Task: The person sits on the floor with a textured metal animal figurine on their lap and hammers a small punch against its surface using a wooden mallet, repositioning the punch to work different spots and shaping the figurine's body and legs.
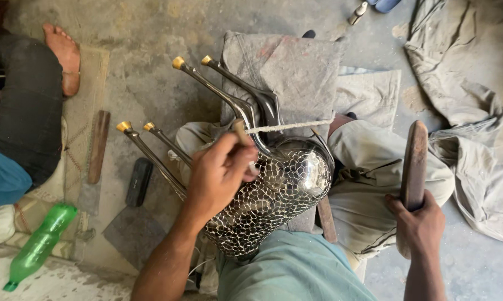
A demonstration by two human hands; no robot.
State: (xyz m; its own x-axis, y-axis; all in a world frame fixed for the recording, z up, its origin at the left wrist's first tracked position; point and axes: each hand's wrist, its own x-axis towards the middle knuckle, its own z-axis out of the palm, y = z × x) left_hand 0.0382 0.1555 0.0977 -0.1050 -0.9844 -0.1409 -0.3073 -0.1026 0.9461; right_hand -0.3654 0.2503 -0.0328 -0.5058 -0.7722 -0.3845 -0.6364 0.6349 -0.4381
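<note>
Sprawling over the right side of the bare concrete floor point(151, 50) is a big crumpled grey cloth point(474, 122), easily the largest thing around. Next down is the folded grey cushion pad point(296, 67) at the far middle, with the person's legs in dusty grey trousers point(374, 184) crossed in front of it.

Lying across that lap is the main piece, a shiny metal stool with a hammered scale-pattern seat point(279, 195), tipped on its side so its four chrome legs with brass-coloured caps point(151, 150) stick out to the far left. A white twisted cord point(290, 126) runs taut across the legs just above the seat.

On the left edge another person sits, with a bare foot point(65, 56) on a woven mat. A green plastic bottle point(40, 245) lies near left, and a dark flat block point(138, 181) sits on the floor beside the stool legs.

Right hand point(421, 223) is wrapped fully round the lower end of a dark wooden paddle-shaped mallet point(414, 167), held upright beside the right knee. Left hand point(221, 173) is curled closed on a small pale wooden stick point(241, 134), pressed against the stool where the cord meets the legs.
</note>
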